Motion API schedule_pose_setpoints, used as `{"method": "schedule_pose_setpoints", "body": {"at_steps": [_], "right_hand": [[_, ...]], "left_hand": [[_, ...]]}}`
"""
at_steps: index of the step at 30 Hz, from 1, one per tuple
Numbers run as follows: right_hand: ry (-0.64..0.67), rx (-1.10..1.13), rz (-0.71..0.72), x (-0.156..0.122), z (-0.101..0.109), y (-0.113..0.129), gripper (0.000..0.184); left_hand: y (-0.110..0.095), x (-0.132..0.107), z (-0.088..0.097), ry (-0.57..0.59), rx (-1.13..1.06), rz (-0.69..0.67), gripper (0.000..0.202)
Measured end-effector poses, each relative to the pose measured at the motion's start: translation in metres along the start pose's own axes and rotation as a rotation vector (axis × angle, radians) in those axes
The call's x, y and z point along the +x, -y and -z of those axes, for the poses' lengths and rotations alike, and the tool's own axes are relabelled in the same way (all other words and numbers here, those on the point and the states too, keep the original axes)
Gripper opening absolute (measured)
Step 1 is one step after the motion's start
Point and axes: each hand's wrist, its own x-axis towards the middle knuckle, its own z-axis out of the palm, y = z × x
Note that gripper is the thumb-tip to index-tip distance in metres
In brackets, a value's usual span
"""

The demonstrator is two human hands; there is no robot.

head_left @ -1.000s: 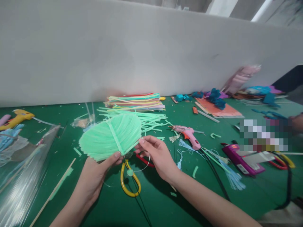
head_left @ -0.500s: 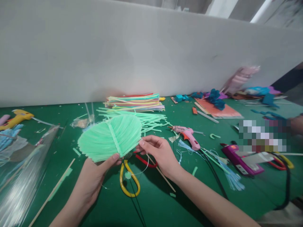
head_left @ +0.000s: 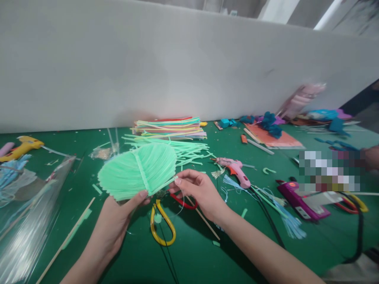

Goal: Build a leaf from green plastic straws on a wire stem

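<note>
I've got the green fan [head_left: 118, 173] just beyond the scissors [head_left: 171, 223] — left hand [head_left: 121, 213] pinching its near edge, right hand [head_left: 204, 193] gripping a green strip [head_left: 162, 184] alongside — likely edge-fitting, so next move needs steady alignment.

The green leaf-shaped piece [head_left: 118, 173] hid part of the left hand [head_left: 121, 211]; the view's left edge cut off the clear plastic sheet [head_left: 35, 227].

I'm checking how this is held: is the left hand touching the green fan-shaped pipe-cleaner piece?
Touching. The head view shows the left hand gripping the green fan-shaped pipe-cleaner piece, its thumb over the lower edge.
</note>
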Motion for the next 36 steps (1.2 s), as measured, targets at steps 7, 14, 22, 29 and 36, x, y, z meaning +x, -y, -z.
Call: {"method": "schedule_pose_setpoints", "body": {"at_steps": [7,14,22,29,36], "right_hand": [[0.092,-0.164,0.061,-0.002,0.004,0.007,0.031],[0.223,-0.227,-0.065,-0.004,0.008,0.005,0.026],[0.369,-0.033,-0.142,-0.005,0.008,0.005,0.018],[0.091,-0.038,-0.009,-0.002,0.0,-0.004,0.043],[0.113,-0.129,-0.096,0.002,-0.008,-0.011,0.039]], "left_hand": [[0.0,0.001,0.003,-0.026,-0.026,-0.009,0.054],[0.001,0.002,0.005,-0.03,-0.012,-0.035,0.053],[-0.001,0.0,0.005,0.035,0.002,-0.059,0.053],[-0.001,0.0,0.005,0.001,0.048,-0.069,0.058],[0.008,-0.003,0.005,0.186,0.157,-0.052,0.051]]}}
